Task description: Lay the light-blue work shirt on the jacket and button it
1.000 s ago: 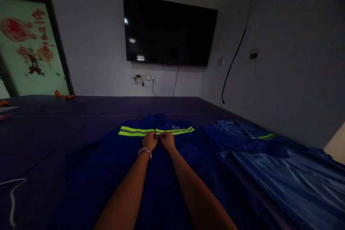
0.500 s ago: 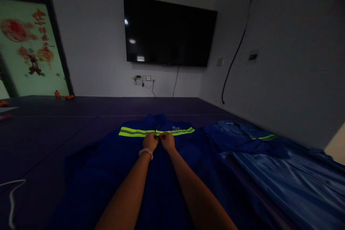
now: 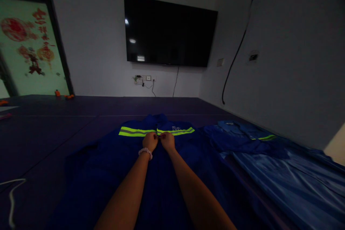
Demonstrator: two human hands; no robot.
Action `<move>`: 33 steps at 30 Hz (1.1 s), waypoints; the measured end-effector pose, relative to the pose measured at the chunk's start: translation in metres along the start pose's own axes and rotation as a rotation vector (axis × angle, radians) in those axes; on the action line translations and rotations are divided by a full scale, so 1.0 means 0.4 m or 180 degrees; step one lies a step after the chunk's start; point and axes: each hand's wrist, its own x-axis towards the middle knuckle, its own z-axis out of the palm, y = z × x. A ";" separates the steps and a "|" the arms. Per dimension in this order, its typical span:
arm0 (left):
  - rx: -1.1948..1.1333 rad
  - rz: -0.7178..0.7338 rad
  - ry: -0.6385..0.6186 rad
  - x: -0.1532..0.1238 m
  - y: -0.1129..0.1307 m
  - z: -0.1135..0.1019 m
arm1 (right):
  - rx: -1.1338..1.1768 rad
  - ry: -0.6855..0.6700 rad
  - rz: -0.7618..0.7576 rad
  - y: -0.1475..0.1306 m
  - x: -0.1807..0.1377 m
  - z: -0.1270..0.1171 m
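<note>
A dark blue work jacket (image 3: 107,161) with yellow-green and grey reflective strips lies spread out, its collar pointing away from me. At the middle of its chest, just by the strip, my left hand (image 3: 150,142) is closed in a pinch on the front edge. A pale scrunchie (image 3: 145,152) circles that wrist. Right beside it my right hand (image 3: 167,140) pinches the other side of the jacket front, the fingertips of both hands nearly touching. Whether a button or zip is between the fingers is too small and dark to make out.
A second blue garment (image 3: 283,172) with a reflective strip lies to the right. The purple floor (image 3: 81,111) runs to the wall below a TV (image 3: 169,32). A white cable (image 3: 12,201) lies at lower left, small orange objects (image 3: 69,97) near the door.
Almost nothing differs. Both hands stay pinched at the same spot on the jacket front, with only a slight shift of the fingers.
</note>
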 end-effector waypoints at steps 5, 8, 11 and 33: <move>0.0001 0.0049 -0.0024 -0.002 -0.001 -0.001 | -0.0007 0.0068 0.0040 -0.004 -0.001 0.001; 0.0004 0.0082 -0.0031 -0.002 -0.001 -0.002 | -0.0008 0.0107 0.0064 -0.007 -0.002 0.001; 0.0000 0.0105 -0.0039 -0.003 0.000 -0.003 | -0.0002 0.0143 0.0085 -0.010 -0.002 -0.004; 0.0065 0.0282 -0.0071 -0.011 0.005 -0.005 | 0.0220 0.0078 0.0056 -0.014 -0.002 -0.018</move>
